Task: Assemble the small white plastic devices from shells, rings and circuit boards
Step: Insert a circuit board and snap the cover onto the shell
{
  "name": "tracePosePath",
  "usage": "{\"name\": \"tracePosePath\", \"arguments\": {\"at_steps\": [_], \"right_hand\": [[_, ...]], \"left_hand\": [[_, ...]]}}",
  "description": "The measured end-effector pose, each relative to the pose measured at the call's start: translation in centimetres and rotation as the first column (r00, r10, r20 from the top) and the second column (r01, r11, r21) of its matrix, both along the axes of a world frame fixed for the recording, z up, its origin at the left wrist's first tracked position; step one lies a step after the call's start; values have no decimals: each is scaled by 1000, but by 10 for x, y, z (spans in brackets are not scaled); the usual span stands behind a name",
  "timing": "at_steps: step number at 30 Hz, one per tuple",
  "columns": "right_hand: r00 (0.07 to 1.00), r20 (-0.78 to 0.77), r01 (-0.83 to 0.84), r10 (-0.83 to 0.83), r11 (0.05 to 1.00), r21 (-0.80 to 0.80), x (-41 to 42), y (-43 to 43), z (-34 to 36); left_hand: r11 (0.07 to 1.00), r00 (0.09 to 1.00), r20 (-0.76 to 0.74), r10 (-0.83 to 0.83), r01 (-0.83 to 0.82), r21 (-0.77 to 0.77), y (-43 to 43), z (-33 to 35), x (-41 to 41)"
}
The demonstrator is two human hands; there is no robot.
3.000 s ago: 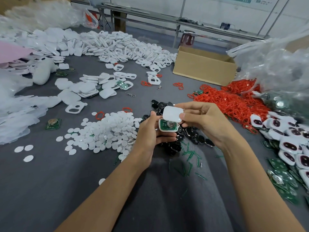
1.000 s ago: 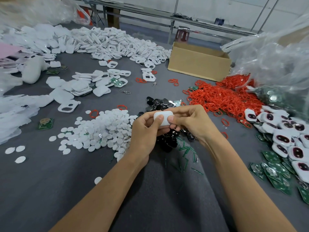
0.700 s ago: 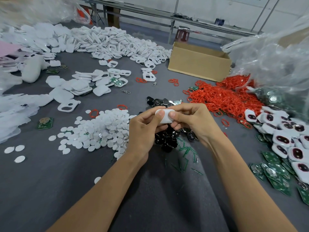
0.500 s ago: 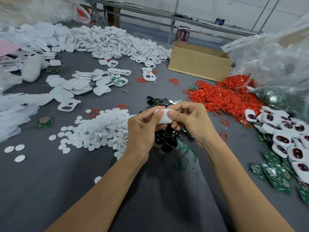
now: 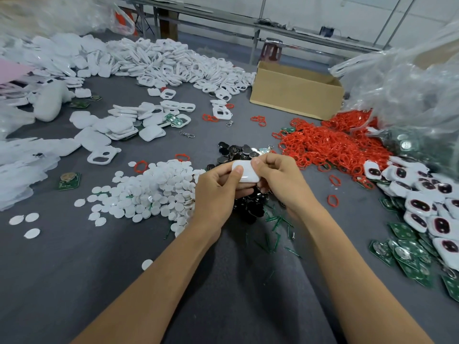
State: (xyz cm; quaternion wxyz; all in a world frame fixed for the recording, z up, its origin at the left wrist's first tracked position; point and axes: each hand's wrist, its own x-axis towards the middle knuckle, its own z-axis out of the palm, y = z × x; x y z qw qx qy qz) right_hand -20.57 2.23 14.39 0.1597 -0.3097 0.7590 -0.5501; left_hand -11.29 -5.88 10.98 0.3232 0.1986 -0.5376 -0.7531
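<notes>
A grey cloth-covered worktable (image 5: 74, 281) fills the frame, with a metal-framed bench and a pale wall behind it. At centre, a person holds one small white device (image 5: 247, 173) in both hands just above a pile of black parts (image 5: 248, 209). The left hand (image 5: 216, 194) grips it from below, thumb pressed on its top face. The right hand (image 5: 280, 184) pinches its right end between thumb and fingers. Fingers hide the device's underside and edges.

Just left of the hands lies a mound of white discs (image 5: 154, 192), too many to count. Three stray discs (image 5: 24, 222) sit well apart at far left, and one lone disc (image 5: 147, 264) lies beside the left forearm. A single circuit board (image 5: 68, 181) rests left of the mound.

To the right, a heap of red rings (image 5: 330, 147) spreads out, and two loose rings (image 5: 332, 201) lie near the right wrist. Windowed white shells (image 5: 422, 204) and green boards (image 5: 407, 254) run off the right edge. One open cardboard box (image 5: 295, 95) stands beyond, its contents out of sight. A clear plastic bag (image 5: 409, 90) blurs whatever it holds. White shell halves (image 5: 178, 65) bank along the far side.

Bare cloth shows between the forearms and to their left, down to the near edge.
</notes>
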Motion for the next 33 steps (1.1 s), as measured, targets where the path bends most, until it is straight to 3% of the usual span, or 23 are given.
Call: {"name": "tracePosePath", "arguments": {"at_steps": [4,8,13,16,19,21,27,30,33], "right_hand": [[982,98,-167,163,985,33,-4,2,2],[983,83,-173,162,976,134,-5,3,4],[984,-165,-55,74,992,115,-2,-1,2],[909,-418,19,-3,999,34,7,-4,-1],[838,-542,1,52,995,97,8,-2,-2],[870,-485,-33,89,992,122,6,0,2],[990,-132,-50,54,998,37,-1,3,8],[981,112,-162,158,987,23,0,3,5],[963,145,-228,227,974,-8,2,3,4]], "left_hand": [[992,994,112,7,7,-128,-2,-4,0],[980,985,169,30,4,-198,-1,-4,0],[977,994,95,56,-35,-208,-2,-4,0],[999,998,39,54,-54,-2,-4,-3,-2],[982,999,-32,4,2,190,-6,-2,-3],[976,998,-66,13,2,219,-7,-2,-1],[995,999,-9,50,-49,88,-8,0,1],[999,999,-17,37,-36,38,-6,1,3],[999,999,-13,36,-36,29,-8,1,4]]}}
